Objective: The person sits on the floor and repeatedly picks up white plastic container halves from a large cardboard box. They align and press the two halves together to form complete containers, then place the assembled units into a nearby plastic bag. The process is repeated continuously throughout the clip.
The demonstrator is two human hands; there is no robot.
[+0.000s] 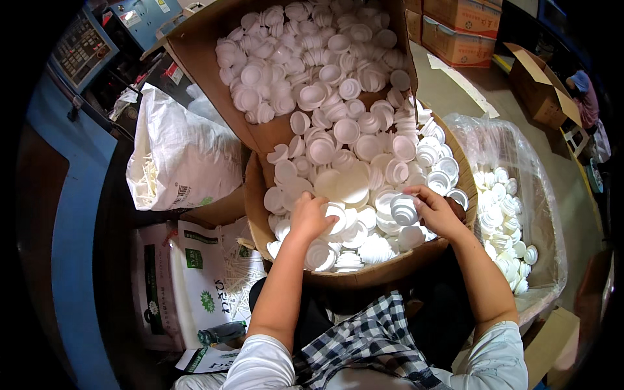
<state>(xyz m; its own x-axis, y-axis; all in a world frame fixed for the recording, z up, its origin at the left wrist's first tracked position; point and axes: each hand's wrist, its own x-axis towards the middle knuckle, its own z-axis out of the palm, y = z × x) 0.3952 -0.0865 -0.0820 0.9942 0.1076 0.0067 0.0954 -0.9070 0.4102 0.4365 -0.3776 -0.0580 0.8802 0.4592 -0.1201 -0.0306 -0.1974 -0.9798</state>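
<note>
White round plastic caps (346, 130) with stepped rings fill a large cardboard box (364, 278) in front of me. My right hand (437, 210) pinches one stepped cap (404, 210) by its edge, just above the pile at the box's right. On the left side of the pile, my left hand (310, 218) has its thumb and fingers at the edge of another white cap (335, 219). A second cardboard box (195, 49), tilted with its mouth toward me, stands over the far side, and caps spread from it onto the pile.
At right, a clear plastic bag (543, 214) holds more caps. A white woven sack (185, 156) of thin white pieces stands left, above a printed bag (153, 279) with loose sticks. Blue machinery (75, 195) lines the left. Cartons (458, 42) and another person (583, 97) are far right.
</note>
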